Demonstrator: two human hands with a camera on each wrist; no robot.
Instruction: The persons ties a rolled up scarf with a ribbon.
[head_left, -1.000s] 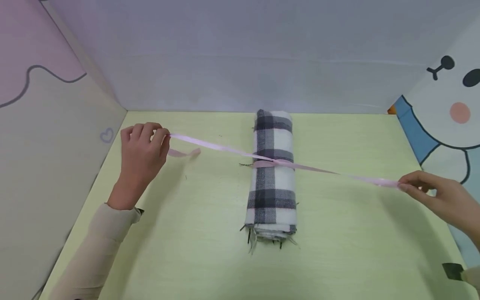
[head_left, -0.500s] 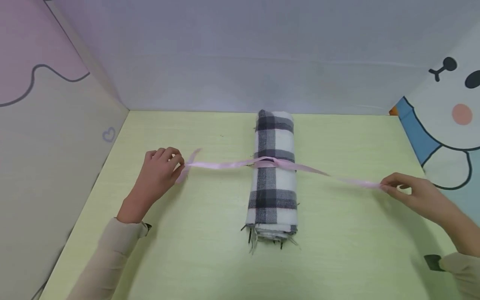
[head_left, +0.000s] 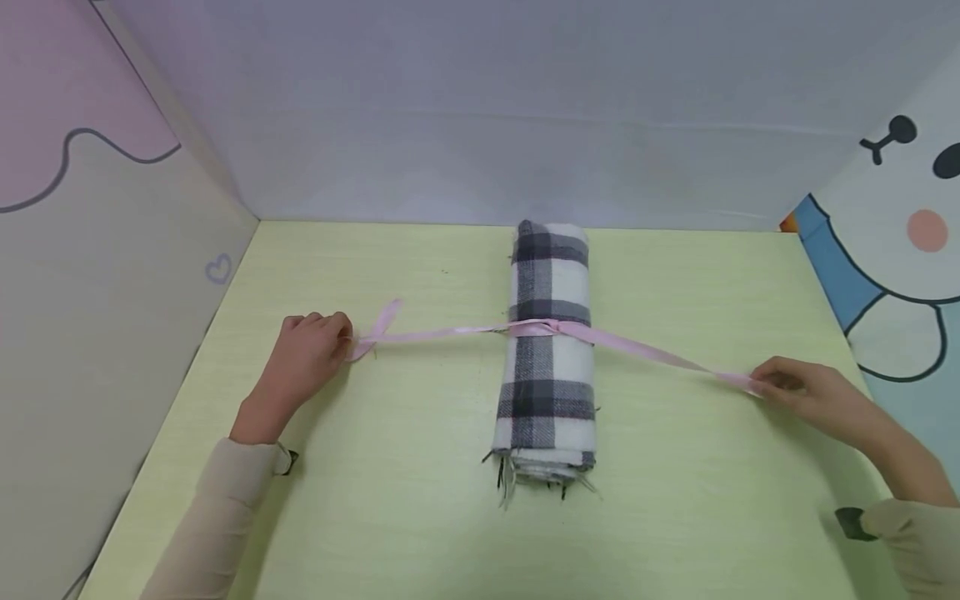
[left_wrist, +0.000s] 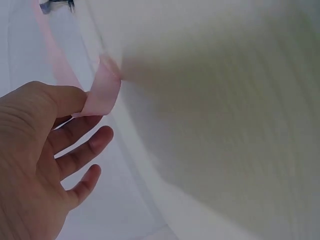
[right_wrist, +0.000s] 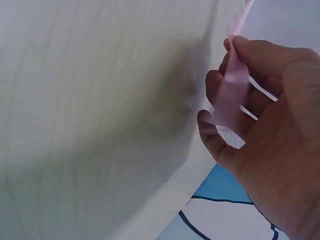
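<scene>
A folded black, grey and white checked scarf [head_left: 534,367] with fringed ends lies lengthwise on the table. Around its middle runs a pink ribbon [head_left: 637,347], crossed in a knot on top. My left hand [head_left: 303,358] pinches one end of the ribbon between thumb and forefinger, and a short tail hangs past the fingers, as the left wrist view shows. On the other side my right hand [head_left: 817,396] pinches the opposite end, whose loose tail [right_wrist: 232,95] falls across the palm. Both lengths stretch outward from the knot, low over the tabletop.
The pale yellow-green table [head_left: 420,500] meets a plain light wall [head_left: 480,167] at the back. A left side panel [head_left: 97,317] bears a small heart, and the right panel [head_left: 892,250] has a cartoon animal print.
My left hand has come down and inward, lowering its side of the ribbon. My right hand has shifted inward and slightly down. The crossing now lies flatter on the scarf.
</scene>
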